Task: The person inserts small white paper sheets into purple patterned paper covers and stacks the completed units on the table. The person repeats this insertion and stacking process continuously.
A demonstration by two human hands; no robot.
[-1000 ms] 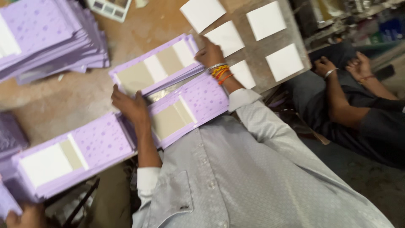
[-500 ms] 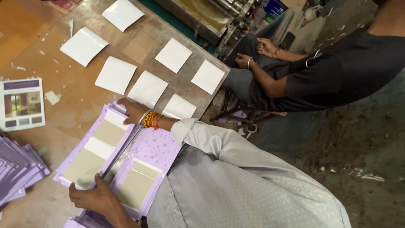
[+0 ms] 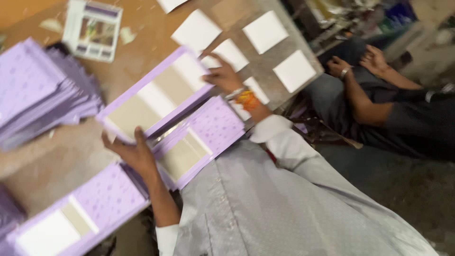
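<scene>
Both my hands hold a long lilac card cover (image 3: 156,97) with a beige and a white panel, raised over the wooden table (image 3: 52,161). My left hand (image 3: 132,152) grips its near end. My right hand (image 3: 222,76), with orange bangles at the wrist, grips its far end. Directly under it lies a second lilac dotted cover (image 3: 201,140) with a beige panel. A third cover (image 3: 76,213) lies nearer the table's edge, to the lower left.
A fanned stack of lilac covers (image 3: 40,92) sits on the left. Several white square cards (image 3: 265,31) lie in rows past my right hand. A printed sheet with small pictures (image 3: 92,31) lies at the top. Another person in dark clothes (image 3: 393,114) sits at the right.
The view has swung round. The top lilac cover, flat on the pile before, is now lifted off it between my two hands.
</scene>
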